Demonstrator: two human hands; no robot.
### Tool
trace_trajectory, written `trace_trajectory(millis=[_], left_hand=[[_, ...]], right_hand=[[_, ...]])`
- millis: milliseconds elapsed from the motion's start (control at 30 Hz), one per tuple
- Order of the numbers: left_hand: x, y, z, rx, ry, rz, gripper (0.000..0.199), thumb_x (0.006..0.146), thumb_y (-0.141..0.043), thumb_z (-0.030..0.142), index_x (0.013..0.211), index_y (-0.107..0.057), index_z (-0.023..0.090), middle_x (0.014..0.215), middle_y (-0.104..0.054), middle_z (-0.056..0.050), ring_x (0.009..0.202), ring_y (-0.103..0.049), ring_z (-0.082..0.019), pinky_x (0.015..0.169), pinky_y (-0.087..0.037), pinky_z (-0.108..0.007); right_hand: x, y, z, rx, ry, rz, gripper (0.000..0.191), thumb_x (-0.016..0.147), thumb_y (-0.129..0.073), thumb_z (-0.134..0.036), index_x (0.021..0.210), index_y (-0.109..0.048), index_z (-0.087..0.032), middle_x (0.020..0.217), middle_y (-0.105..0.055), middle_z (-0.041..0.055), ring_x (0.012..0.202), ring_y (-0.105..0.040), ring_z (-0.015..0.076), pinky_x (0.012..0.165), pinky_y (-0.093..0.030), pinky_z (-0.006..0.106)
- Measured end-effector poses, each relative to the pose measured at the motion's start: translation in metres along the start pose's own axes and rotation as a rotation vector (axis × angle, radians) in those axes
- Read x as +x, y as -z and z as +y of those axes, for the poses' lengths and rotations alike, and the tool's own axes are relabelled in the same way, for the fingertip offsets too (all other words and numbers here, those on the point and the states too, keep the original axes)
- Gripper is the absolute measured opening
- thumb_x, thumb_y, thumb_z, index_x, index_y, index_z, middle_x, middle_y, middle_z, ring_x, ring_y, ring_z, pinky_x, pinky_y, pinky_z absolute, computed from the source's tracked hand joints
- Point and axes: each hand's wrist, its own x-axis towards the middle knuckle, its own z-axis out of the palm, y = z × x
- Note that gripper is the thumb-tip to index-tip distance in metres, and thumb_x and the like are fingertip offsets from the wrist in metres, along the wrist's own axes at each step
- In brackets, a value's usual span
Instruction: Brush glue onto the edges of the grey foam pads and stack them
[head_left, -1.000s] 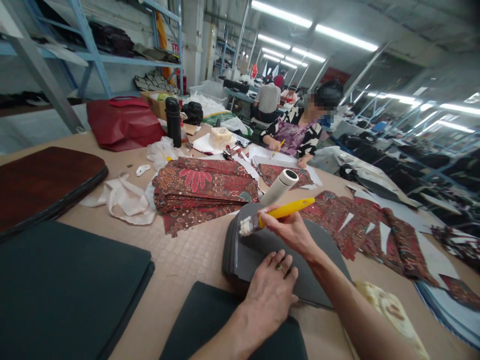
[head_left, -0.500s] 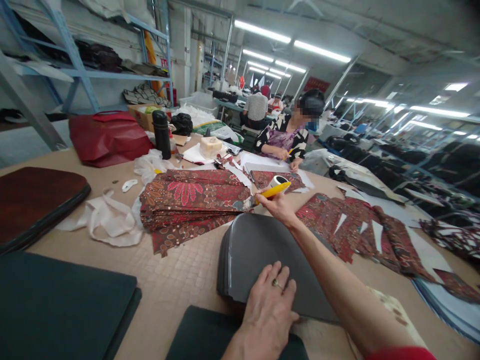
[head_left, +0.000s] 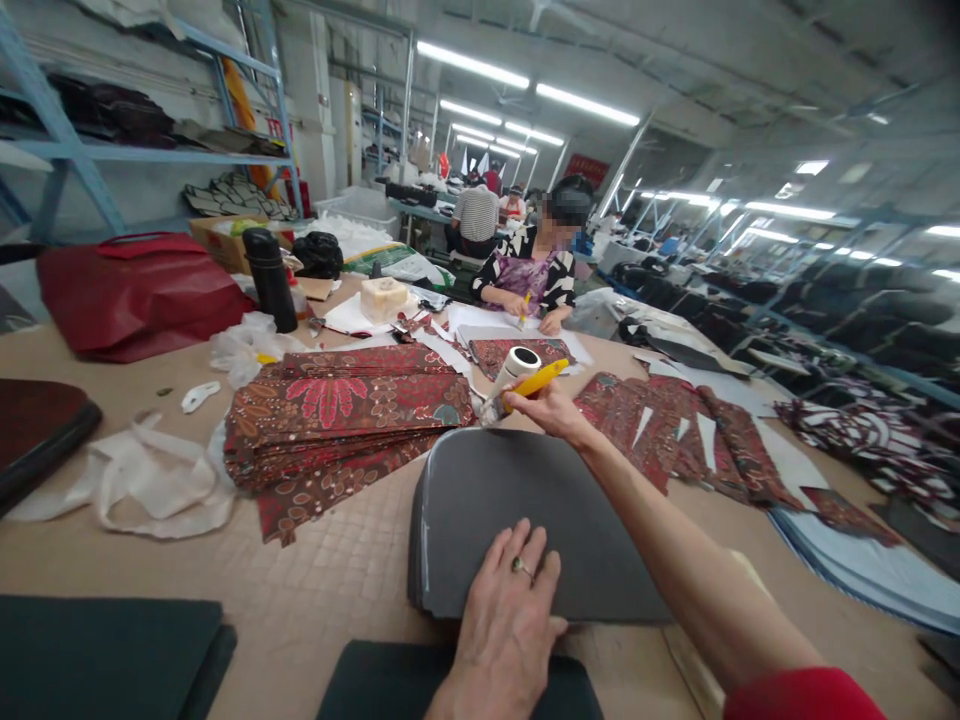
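Note:
My left hand [head_left: 510,610], with a ring on one finger, lies flat with its fingers apart on the top sheet of a stack of dark grey rounded panels [head_left: 525,500]. A pale streak runs along the stack's left edge. Closed around a yellow-handled brush [head_left: 541,378], my right hand [head_left: 551,408] hovers at the far edge of the stack. The brush's head points left; whether it touches the panel I cannot tell. Just behind it is a white cylinder with a dark round end [head_left: 521,362]. Left of the brush lies a pile of red-brown patterned fabric pieces [head_left: 352,395].
A co-worker [head_left: 529,265] sits across the table, holding another yellow-handled brush. More patterned pieces [head_left: 675,430] lie on the right. Dark green panels [head_left: 105,650] are at the lower left. A black thermos [head_left: 268,280], red bag [head_left: 135,295] and white cloth strip [head_left: 157,475] line the left.
The view has turned so that the scene sits further left. Relative to the grey stack, my right hand and brush have moved slightly right. My left hand stays on the top panel.

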Motion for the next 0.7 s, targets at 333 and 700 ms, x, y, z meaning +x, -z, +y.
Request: trace_trajectory(millis=[333, 700], left_hand=[[0.003, 0.014, 0.008, 0.082, -0.004, 0.005, 0.046, 0.080, -0.062, 0.031, 0.124, -0.055, 0.021, 0.138, -0.048, -0.008, 0.130, -0.040, -0.027, 0.107, -0.038, -0.047], [0.003, 0.008, 0.000, 0.299, -0.166, 0.120, 0.053, 0.073, -0.065, 0.016, 0.124, -0.053, 0.020, 0.135, -0.052, -0.010, 0.124, -0.047, -0.028, 0.097, -0.048, -0.048]], right_hand=[[-0.012, 0.019, 0.023, -0.010, -0.043, 0.031, 0.020, 0.066, -0.064, -0.035, 0.072, -0.062, -0.016, 0.061, -0.059, -0.0017, 0.057, -0.052, 0.0113, 0.058, -0.043, 0.024], [-0.049, 0.068, 0.034, -0.067, -0.089, 0.292, 0.027, 0.070, -0.059, -0.041, 0.079, -0.063, -0.016, 0.062, -0.059, -0.0022, 0.053, -0.050, 0.0111, 0.055, -0.042, 0.024]])
